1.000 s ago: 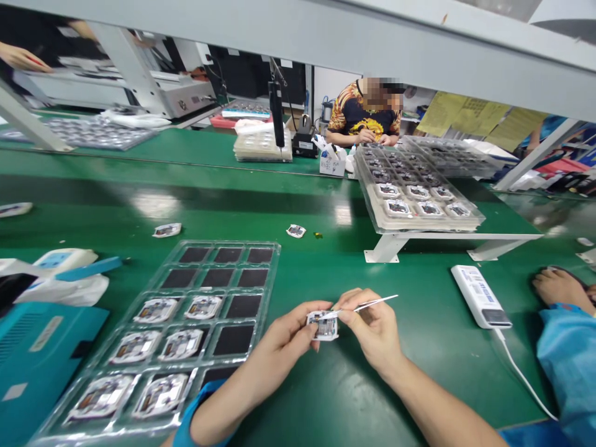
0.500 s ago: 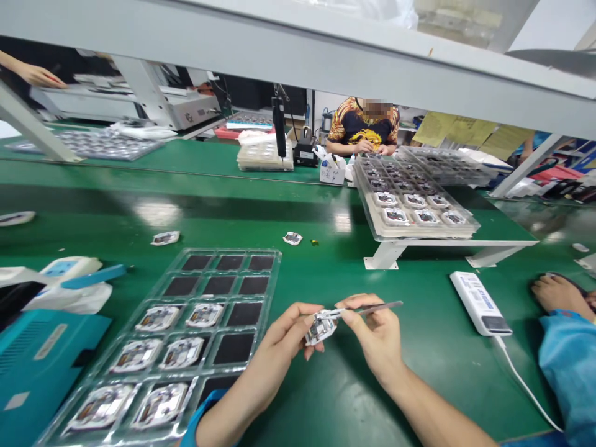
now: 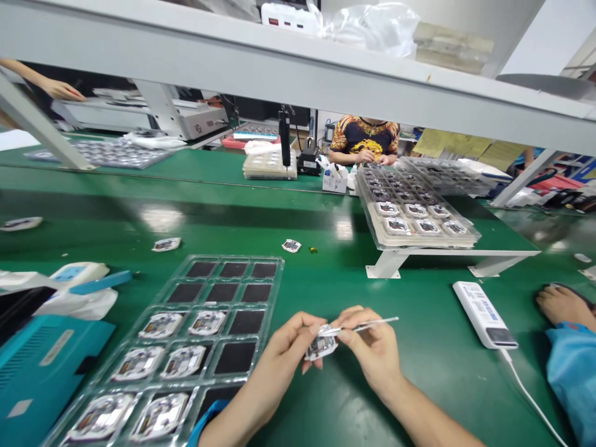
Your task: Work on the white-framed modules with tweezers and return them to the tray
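Note:
My left hand (image 3: 288, 351) pinches a small white-edged electronic module (image 3: 320, 346) between thumb and fingers. My right hand (image 3: 370, 347) grips slender metal tweezers (image 3: 372, 325), and their tips reach the top of the module. The two hands nearly touch above the green workbench (image 3: 419, 298). To the left of my left hand lies a clear plastic tray (image 3: 278, 279) with black-lined cells. Several similar modules (image 3: 184, 361) sit in its nearer cells, and the far cells show only dark bases.
A white power bank (image 3: 484, 315) with a cable lies to the right. Beyond it are a co-worker's hand (image 3: 563, 305) and blue sleeve. A teal case (image 3: 46, 366) is at left. Stacked trays (image 3: 416, 214) stand on a white rack. Loose modules (image 3: 291, 246) lie farther up the bench.
The view has tilted upward, so the bench items sit lower in the frame. The module has turned slightly in my left hand, and the tweezers remain at its top.

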The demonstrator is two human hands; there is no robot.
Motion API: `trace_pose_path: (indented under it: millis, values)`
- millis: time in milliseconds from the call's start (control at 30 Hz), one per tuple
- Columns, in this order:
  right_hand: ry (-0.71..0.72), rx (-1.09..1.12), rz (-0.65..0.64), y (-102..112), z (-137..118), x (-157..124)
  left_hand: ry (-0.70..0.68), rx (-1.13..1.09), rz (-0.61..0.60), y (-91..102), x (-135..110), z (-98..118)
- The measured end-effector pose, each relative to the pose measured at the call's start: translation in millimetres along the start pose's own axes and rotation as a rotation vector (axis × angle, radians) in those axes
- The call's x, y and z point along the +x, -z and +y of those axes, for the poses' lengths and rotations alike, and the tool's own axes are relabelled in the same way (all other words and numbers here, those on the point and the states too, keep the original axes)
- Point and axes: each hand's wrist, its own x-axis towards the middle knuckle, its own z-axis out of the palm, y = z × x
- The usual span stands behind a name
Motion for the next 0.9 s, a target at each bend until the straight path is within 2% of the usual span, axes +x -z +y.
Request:
trace_pose_path:
  millis: [133, 233, 433, 667, 767, 900]
  values:
    - [0.328, -0.195, -0.099, 3.5, -5.5, -1.3, 0.034, -0.006, 0.003, 2.2, 0.5, -0.3]
    - [0.394, -0.266, -0.159, 5.2, -6.7, -1.6, 0.052, -0.006, 0.0, 2.3, -0.2, -0.8]
    - [0.377, -0.235, -0.149, 5.3, -1.7, -0.4, 0.073, -0.006, -0.008, 2.2, -1.4, -3.4]
    - [0.121, -0.157, -0.036, 3.8, -0.6, -1.3, 0.082, -0.014, -0.011, -0.8, -2.3, 2.8]
    - [0.055, -0.123, -0.053, 3.9, -1.3, -2.5, 0.095, -0.015, -0.02, -1.5, -1.0, 4.6]
    - [0.063, -0.187, -0.104, 4.8, -3.9, -1.7, 0.1, -0.002, -0.019, 0.1, 0.9, 2.1]
